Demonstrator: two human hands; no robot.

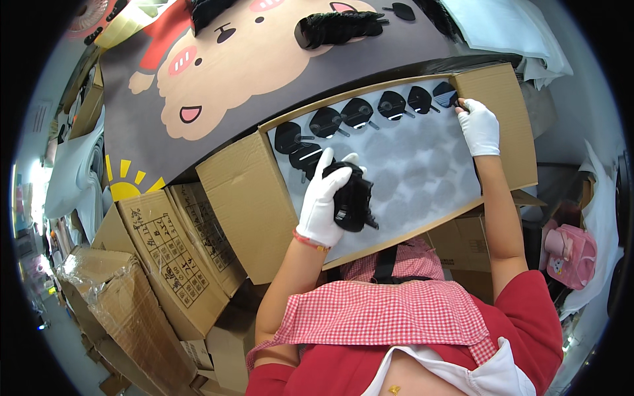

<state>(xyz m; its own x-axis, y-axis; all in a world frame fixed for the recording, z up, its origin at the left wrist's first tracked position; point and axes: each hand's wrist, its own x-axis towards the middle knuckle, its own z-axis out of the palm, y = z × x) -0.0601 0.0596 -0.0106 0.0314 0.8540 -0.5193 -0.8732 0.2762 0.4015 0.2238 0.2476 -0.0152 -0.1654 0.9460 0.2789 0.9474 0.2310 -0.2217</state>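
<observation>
My left hand (323, 204), in a white glove with the fingertips bare or covered unclearly, grips a stack of black, flat, rounded pieces with short handles (353, 198), which look like small hand mirrors. It is over the left part of an open cardboard box (396, 241). My right hand (480, 129), gloved with bare fingertips, pinches the handle end of one black handled piece (445, 94) at the box's far right corner. Several like pieces (357, 113) lie in a row along the far side, and another (305, 157) lies near my left fingers. A translucent white sheet (409, 171) covers round shapes below.
Beyond the box, a table with a cartoon bear mat (238, 72) bears a black bundle (340, 30) and one loose black piece (400, 11). Box flaps (241, 204) spread left and right. Cartons (175, 247) stand at left; a pink bag (571, 257) is at right.
</observation>
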